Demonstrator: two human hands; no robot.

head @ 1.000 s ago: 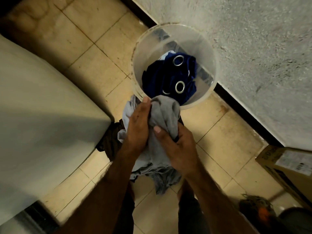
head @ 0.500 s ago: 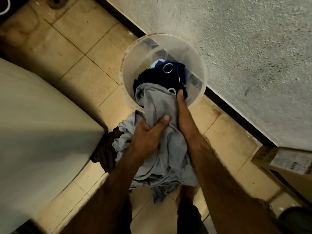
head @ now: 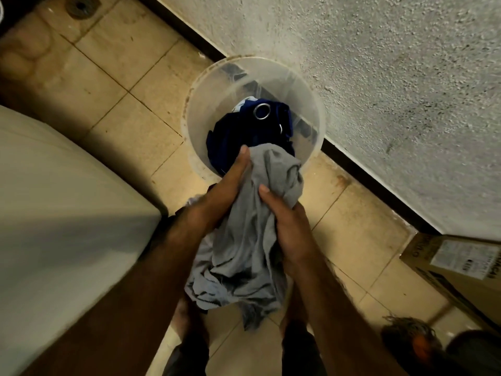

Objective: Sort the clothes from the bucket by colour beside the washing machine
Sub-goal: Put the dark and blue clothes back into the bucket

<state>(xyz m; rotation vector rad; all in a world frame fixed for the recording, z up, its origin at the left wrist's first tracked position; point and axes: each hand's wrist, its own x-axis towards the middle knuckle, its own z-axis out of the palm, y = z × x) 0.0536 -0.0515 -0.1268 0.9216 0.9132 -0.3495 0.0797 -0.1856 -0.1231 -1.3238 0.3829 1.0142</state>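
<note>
A grey garment (head: 252, 240) hangs bunched between both my hands, in front of the bucket. My left hand (head: 225, 191) grips its left side, fingers reaching up toward the rim. My right hand (head: 287, 226) clutches its right side, thumb pressed into the cloth. The translucent bucket (head: 206, 104) stands on the tiled floor against the wall. Inside lies a dark blue cloth (head: 238, 131) with metal eyelet rings and a bit of pale fabric behind it. The white washing machine (head: 54, 213) fills the left side.
A rough plastered wall (head: 379, 90) with a dark skirting runs diagonally behind the bucket. A cardboard box (head: 455, 267) sits at the right. Dark clothing (head: 168, 221) lies on the floor beside the machine, mostly hidden by my arm. A floor drain (head: 80, 6) is at the top left.
The grey garment has been gathered up from over the bucket toward me. My right hand shifted from the bucket's edge to gripping the cloth lower; my left hand moved up along its left side.
</note>
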